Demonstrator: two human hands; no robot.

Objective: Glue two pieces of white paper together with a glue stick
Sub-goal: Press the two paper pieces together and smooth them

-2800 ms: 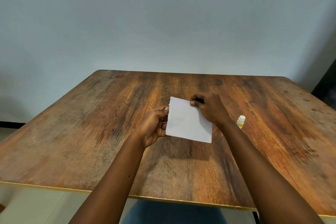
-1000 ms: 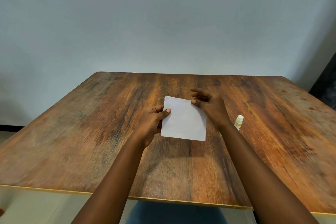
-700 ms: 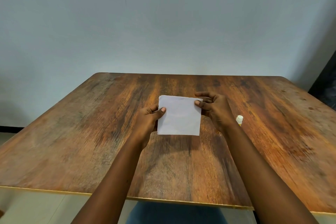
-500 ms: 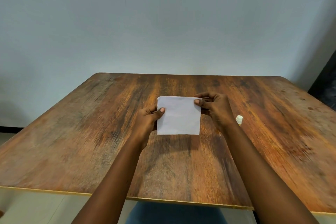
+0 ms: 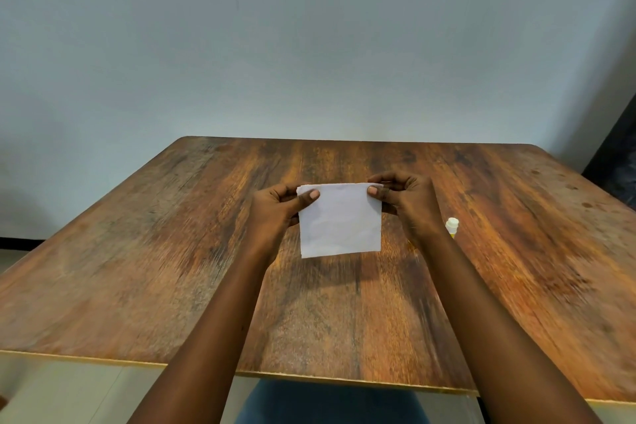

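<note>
A square of white paper (image 5: 340, 220) hangs upright above the middle of the wooden table (image 5: 172, 251). My left hand (image 5: 275, 208) pinches its top left corner with thumb on the near face. My right hand (image 5: 406, 198) pinches the top right corner the same way. I cannot tell whether it is one sheet or two pressed together. A small glue stick (image 5: 452, 226) with a white cap and yellow body stands on the table just right of my right wrist, partly hidden by it.
The table's near edge (image 5: 309, 377) runs across the bottom of the view. A pale wall (image 5: 309, 45) stands behind the far edge. A dark object (image 5: 616, 162) shows at the far right.
The paper was tilted and low over the table; both hands have lifted it, squared it up and shifted their pinch to the two top corners.
</note>
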